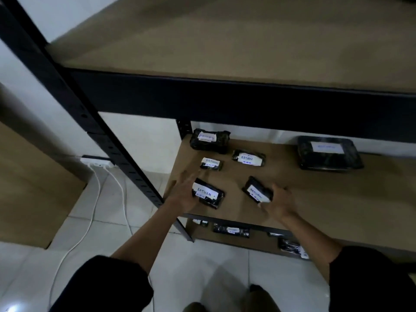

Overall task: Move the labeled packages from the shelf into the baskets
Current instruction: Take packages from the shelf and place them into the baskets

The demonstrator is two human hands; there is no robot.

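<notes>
Several black-wrapped packages with white handwritten labels lie on the brown middle shelf board (315,199). My left hand (183,193) reaches in with straight, spread fingers and touches the left end of the front-left package (209,194). My right hand (279,202) grips the right end of the front-middle package (256,190), with fingers above it and the thumb below. Further back lie a small package (211,164), another labelled one (248,158), a bulkier one (209,139) in the back-left corner, and a large flat one (328,153) at the right. No basket is in view.
The upper shelf's dark beam (225,97) hangs over the work area, and a black upright post (108,140) stands at the left. More packages (231,230) lie on the lower shelf. A power strip (96,162) with white cables sits on the tiled floor at the left, beside a cardboard sheet (29,188).
</notes>
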